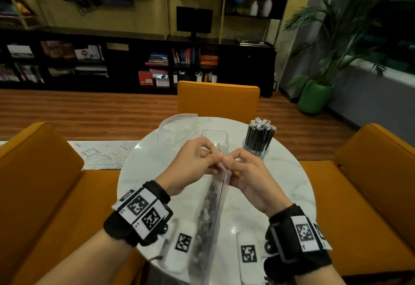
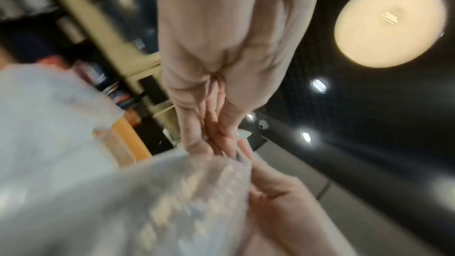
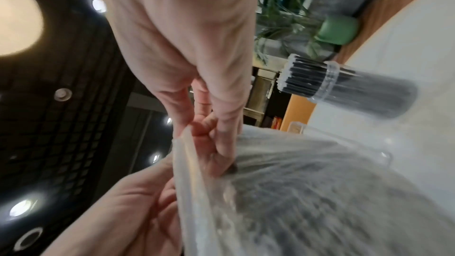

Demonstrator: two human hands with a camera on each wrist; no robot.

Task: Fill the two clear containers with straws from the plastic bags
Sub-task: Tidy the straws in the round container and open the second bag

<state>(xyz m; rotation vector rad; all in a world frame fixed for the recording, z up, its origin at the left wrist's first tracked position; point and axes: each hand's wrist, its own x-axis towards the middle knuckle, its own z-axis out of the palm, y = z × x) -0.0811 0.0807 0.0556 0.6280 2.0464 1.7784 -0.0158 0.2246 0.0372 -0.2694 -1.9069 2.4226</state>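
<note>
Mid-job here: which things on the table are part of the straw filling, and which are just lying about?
Job:
- full bag, top pinched by left hand and right hand
- empty container
- filled container
- empty bag

Lying about:
- two white marker blocks and at the near edge of the table

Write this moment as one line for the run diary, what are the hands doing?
left hand: pinches bag top | right hand: pinches bag top | straw bag: held upright | round container: full of straws | square container: empty
</note>
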